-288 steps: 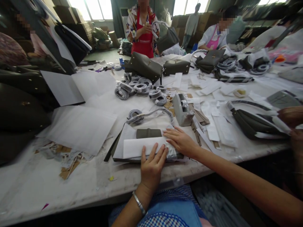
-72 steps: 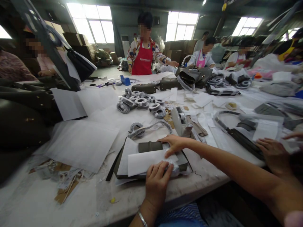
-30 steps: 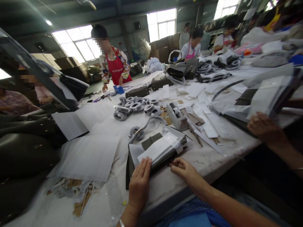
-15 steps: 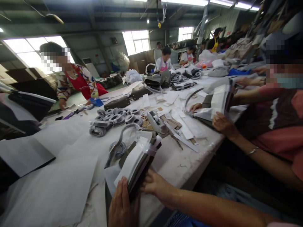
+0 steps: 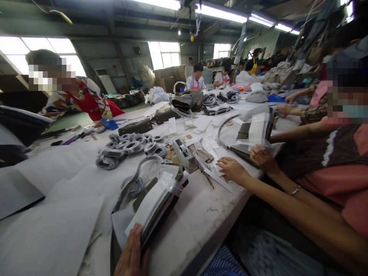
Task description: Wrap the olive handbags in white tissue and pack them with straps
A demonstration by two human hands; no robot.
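Observation:
An olive-grey handbag [image 5: 145,229] lies tilted in front of me, with a white paper strip [image 5: 152,203] over it and clear plastic near its far end. Its wrapped handle [image 5: 138,168] arches to the left. My left hand [image 5: 130,251] grips the near end of the bag, fingers over the paper and thumb mostly hidden. Out to the right, my right hand [image 5: 233,170] is open and empty, fingers stretched toward loose white paper strips [image 5: 211,147]. Just left of it lie scissors [image 5: 207,177] and a grey tape dispenser [image 5: 184,154]; I cannot tell whether its fingertips touch anything.
Grey wrapped coils [image 5: 133,147] are heaped beyond the bag. White sheets [image 5: 54,230] cover the table's left. At right, a co-worker's hand [image 5: 263,157] holds another handbag [image 5: 244,132]. A person in a red apron [image 5: 89,103] leans in at far left.
My right hand has left the side of the handbag and reached right and forward, across toward the paper strips. My left hand stays on the bag. The view has shifted slightly.

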